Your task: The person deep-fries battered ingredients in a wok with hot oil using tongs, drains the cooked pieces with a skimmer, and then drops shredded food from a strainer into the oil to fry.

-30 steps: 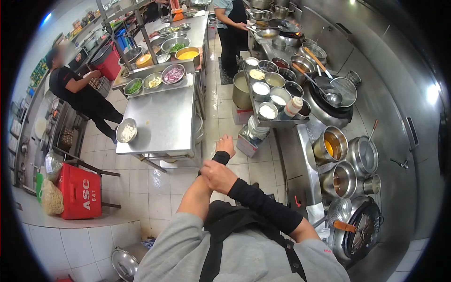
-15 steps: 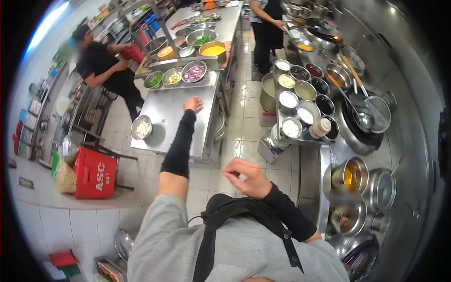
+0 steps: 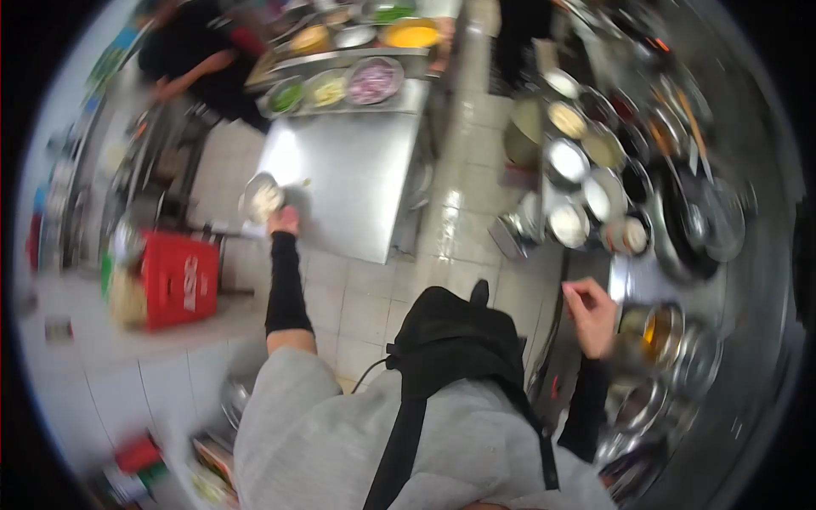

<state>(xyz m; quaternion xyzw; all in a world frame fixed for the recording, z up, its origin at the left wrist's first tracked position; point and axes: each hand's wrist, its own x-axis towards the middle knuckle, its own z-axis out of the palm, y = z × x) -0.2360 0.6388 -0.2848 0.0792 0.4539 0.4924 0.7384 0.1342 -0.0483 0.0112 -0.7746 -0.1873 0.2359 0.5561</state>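
Note:
My left hand (image 3: 284,222) reaches out to a small metal bowl (image 3: 253,204) of pale pieces near the left edge of the steel table. Its fingers are closed at the bowl's near right rim, though motion blurs them. Off to the right, my right hand (image 3: 592,317) is raised beside the cooking counter, fingers curled and thumb pressed to them. Whatever it may pinch is too small to make out. Black sleeves cover both forearms.
Bowls of sliced onion (image 3: 374,82), yellow pieces (image 3: 327,88) and chopped greens (image 3: 287,97) line the table's back. Right are containers of white contents (image 3: 567,160), a wok (image 3: 680,246) and pots (image 3: 661,333). A red box (image 3: 180,280) stands left; a person (image 3: 200,64) works beyond.
My left hand has moved from above the table's middle left to the bowl. My right hand has swung right, from in front of my body to the counter. The view has shifted and blurred.

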